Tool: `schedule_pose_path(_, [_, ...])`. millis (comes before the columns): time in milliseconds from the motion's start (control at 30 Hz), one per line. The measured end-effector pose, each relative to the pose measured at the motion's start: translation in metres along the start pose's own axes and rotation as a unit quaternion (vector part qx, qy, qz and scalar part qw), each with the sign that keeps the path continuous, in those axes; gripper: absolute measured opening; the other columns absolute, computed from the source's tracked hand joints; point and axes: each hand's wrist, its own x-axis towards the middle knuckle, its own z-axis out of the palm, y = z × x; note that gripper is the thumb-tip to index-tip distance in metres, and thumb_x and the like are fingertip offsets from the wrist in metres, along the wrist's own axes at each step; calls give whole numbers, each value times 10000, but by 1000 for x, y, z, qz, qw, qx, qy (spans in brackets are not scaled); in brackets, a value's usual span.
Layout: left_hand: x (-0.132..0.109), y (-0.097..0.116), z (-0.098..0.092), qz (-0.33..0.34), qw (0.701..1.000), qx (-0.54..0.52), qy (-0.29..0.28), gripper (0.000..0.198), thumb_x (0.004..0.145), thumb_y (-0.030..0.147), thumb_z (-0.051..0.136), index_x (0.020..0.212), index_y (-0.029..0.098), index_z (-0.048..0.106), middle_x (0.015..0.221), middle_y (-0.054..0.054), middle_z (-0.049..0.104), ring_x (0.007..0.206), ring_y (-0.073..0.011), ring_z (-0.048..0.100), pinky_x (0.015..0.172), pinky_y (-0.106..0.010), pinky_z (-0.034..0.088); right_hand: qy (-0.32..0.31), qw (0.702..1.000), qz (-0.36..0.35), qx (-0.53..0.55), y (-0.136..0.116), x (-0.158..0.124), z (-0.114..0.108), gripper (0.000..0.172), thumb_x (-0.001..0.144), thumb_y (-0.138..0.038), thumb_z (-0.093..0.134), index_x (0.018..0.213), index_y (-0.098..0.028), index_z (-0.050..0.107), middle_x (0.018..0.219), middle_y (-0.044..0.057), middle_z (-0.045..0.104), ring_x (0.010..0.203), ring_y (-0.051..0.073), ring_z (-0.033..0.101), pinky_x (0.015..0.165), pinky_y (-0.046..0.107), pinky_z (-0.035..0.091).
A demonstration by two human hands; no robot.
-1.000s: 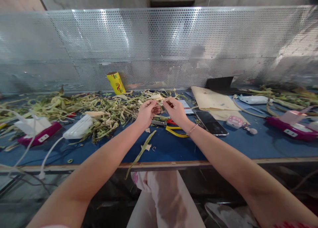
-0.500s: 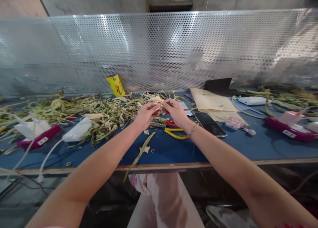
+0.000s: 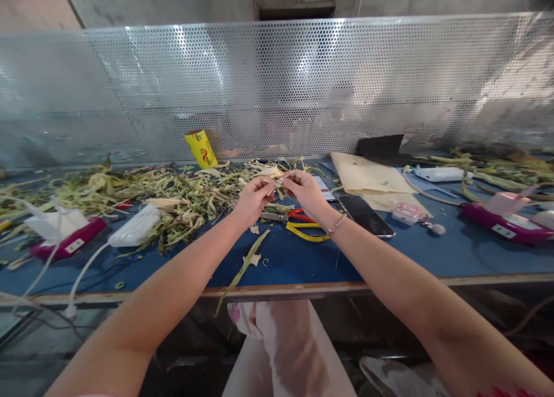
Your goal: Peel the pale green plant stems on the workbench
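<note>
Stalk strip in left hand, right hand, well inside bench edge.

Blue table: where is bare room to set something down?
Bare: between the yellow pliers and the front edge; between the phone and the magenta device. Crowded: the peel pile at left back, the paper at right back, and where left hand and right hand pinch a pale strip.

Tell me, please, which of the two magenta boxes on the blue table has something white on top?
The left magenta box, beside the plant scraps: something white and crumpled sits on it. The right magenta box carries a pale pink piece.
</note>
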Motion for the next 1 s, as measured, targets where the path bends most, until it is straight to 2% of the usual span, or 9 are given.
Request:
schedule_pose_path(200, [2, 2, -2, -68, 997, -28, 10, 205, 609, 230, 651, 642, 166, 459, 535, 54, 453, 451, -64, 461, 442, -192, 392, -22, 998, -35, -50, 1, -2, -2, 206, 685, -378, 570, 709, -179, 521, 559, -43, 456, 510, 73, 397, 495, 223, 349])
schedule_pose_path(300, [3, 4, -2, -79, 996, -34, 11, 180, 632, 223, 627, 657, 167, 458, 544, 43, 493, 413, -57, 441, 411, -188, 376, -34, 995, -51, -77, 1, -1, -3, 168, 688, -329, 566, 752, -176, 538, 579, -35, 466, 520, 80, 400, 507, 234, 349])
schedule_pose_path(367, [3, 4, -2, -71, 997, -29, 11, 174, 648, 213, 616, 663, 165, 449, 568, 34, 524, 417, -55, 450, 423, -188, 388, -18, 993, -67, -91, 1, -1, -5, 161, 701, -302, 548, 798, -174, 529, 612, -29, 476, 541, 84, 416, 525, 237, 357])
schedule_pose_path(467, [3, 3, -1, -33, 999, -6, 29, 191, 670, 229, 616, 683, 166, 436, 609, 24, 553, 476, -67, 503, 505, -210, 445, 60, 986, -106, -117, -1, -1, -6, 175, 712, -265, 535, 858, -183, 488, 690, -18, 485, 597, 87, 444, 564, 235, 370])
schedule_pose_path(533, [3, 0, 0, 2, 999, 14, 49, 218, 661, 244, 638, 724, 167, 443, 638, 22, 562, 542, -83, 544, 584, -240, 476, 90, 977, -120, -150, -3, -2, -6, 123, 722, -270, 527, 797, -186, 479, 677, -17, 476, 598, 89, 441, 566, 234, 366])
schedule_pose_path(633, [4, -8, -2, 36, 997, 37, 59, 322, 606, 245, 693, 818, 171, 463, 693, 13, 578, 629, -104, 576, 655, -272, 490, 40, 971, -107, -208, -4, -5, -4, 175, 741, -327, 507, 646, -182, 481, 590, -18, 475, 550, 96, 431, 543, 246, 354])
schedule_pose_path(733, [6, -16, -5, 57, 994, 79, 51, 405, 539, 209, 736, 860, 170, 491, 747, -8, 596, 672, -117, 582, 664, -273, 493, -14, 971, -82, -225, -3, -7, 1, 201, 722, -362, 523, 639, -180, 512, 605, -2, 535, 555, 110, 475, 554, 261, 378])
schedule_pose_path(833, [8, -21, -6, 67, 991, 109, 46, 381, 545, 157, 718, 882, 168, 538, 830, -42, 620, 743, -134, 592, 695, -274, 495, -3, 971, -71, -229, -1, -7, 3, 182, 697, -361, 550, 674, -184, 514, 641, 5, 566, 582, 121, 506, 579, 271, 405])
schedule_pose_path(1000, [8, -22, 0, 56, 996, 66, 24, 258, 666, 111, 577, 916, 172, 600, 992, -58, 622, 871, -149, 590, 797, -317, 489, 27, 971, -66, -228, 0, -6, 1, 152, 688, -320, 555, 707, -192, 476, 659, 3, 567, 619, 132, 535, 612, 282, 424])
